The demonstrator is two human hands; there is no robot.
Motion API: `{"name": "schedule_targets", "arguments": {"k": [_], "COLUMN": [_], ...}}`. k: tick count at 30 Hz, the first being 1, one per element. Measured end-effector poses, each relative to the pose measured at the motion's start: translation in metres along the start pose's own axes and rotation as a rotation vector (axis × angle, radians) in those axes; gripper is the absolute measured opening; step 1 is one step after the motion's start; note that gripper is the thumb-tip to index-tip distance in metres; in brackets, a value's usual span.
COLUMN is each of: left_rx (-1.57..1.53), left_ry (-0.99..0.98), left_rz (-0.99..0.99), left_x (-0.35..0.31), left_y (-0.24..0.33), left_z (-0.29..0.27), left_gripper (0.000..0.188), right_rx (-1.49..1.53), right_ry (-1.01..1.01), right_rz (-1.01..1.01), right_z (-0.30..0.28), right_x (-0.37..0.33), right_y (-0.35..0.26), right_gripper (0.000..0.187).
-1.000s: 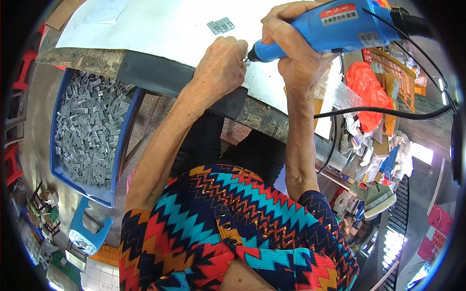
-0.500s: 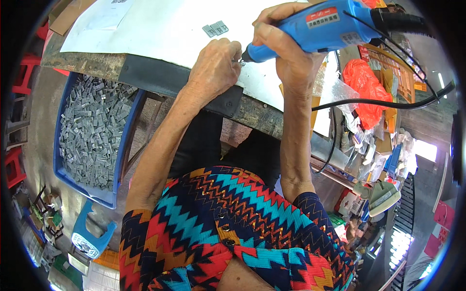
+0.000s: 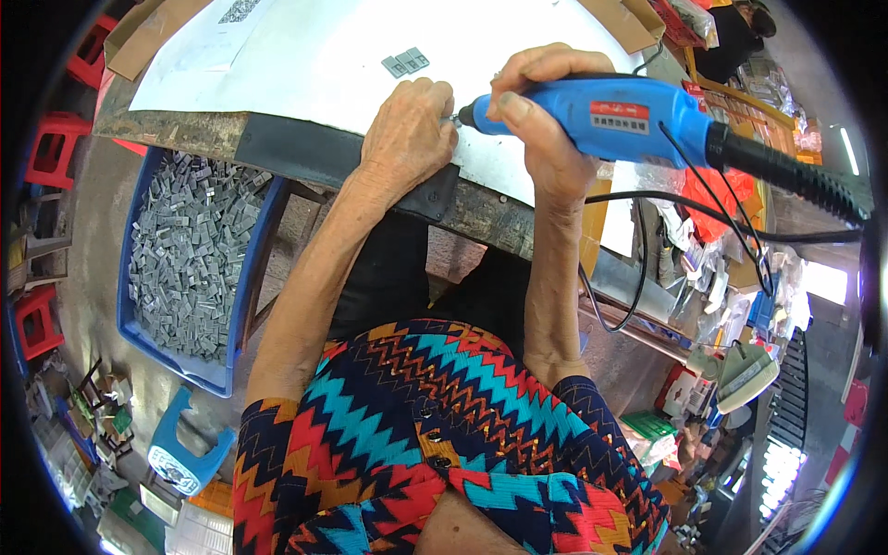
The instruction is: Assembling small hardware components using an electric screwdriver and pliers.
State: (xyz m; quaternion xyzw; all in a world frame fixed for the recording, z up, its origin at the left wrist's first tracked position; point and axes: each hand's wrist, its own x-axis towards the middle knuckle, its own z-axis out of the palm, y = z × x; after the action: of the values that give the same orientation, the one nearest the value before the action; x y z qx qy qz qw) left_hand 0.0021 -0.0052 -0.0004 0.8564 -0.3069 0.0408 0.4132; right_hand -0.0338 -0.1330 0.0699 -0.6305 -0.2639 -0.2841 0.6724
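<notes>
My right hand (image 3: pixel 560 139) is wrapped around a blue electric screwdriver (image 3: pixel 638 120), which lies nearly level with its tip pointing left. My left hand (image 3: pixel 412 129) is closed on the table at that tip, its fingers curled under. Whatever the left fingers pinch is hidden behind them; only a small shiny bit shows between hand and tip. Just beyond the left knuckles, a few small flat grey pieces (image 3: pixel 407 63) lie together on the white sheet (image 3: pixel 305 65) that covers the table.
Below the table's left edge stands a blue bin (image 3: pixel 231 381) full of similar grey pieces (image 3: pixel 194 250). A black pad (image 3: pixel 296 148) covers part of the near edge. The screwdriver's black cable (image 3: pixel 786 180) runs off right. Red stools (image 3: pixel 57 148) stand far left; cluttered goods lie right.
The screwdriver's rear end has swung nearer to me, with its tip still at my left fingers. My left hand keeps its closed pose. The whole view has shifted slightly.
</notes>
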Motion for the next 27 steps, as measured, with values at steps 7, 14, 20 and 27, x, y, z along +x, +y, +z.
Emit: {"name": "schedule_targets", "arguments": {"k": [7,14,20,27], "left_rx": [0.003,-0.132,-0.151,-0.415], "left_ry": [0.062,-0.067,0.005,-0.138], "left_rz": [0.047,-0.115,-0.141,-0.196], "left_x": [-0.004,0.002,0.004,0.002], "left_y": [0.002,0.009,0.001,-0.002], "left_z": [-0.001,-0.005,0.001,-0.007], "left_gripper": [0.013,0.011,0.013,0.018], "right_rx": [0.024,0.012,-0.084,0.098], "right_ry": [-0.036,-0.031,-0.173,0.082], "right_rz": [-0.048,-0.064,-0.026,-0.087], "right_z": [0.001,-0.001,0.005,-0.015], "right_x": [-0.009,-0.013,-0.009,-0.014], "right_y": [-0.008,-0.021,-0.041,-0.058], "right_gripper": [0.031,0.03,0.031,0.031]}}
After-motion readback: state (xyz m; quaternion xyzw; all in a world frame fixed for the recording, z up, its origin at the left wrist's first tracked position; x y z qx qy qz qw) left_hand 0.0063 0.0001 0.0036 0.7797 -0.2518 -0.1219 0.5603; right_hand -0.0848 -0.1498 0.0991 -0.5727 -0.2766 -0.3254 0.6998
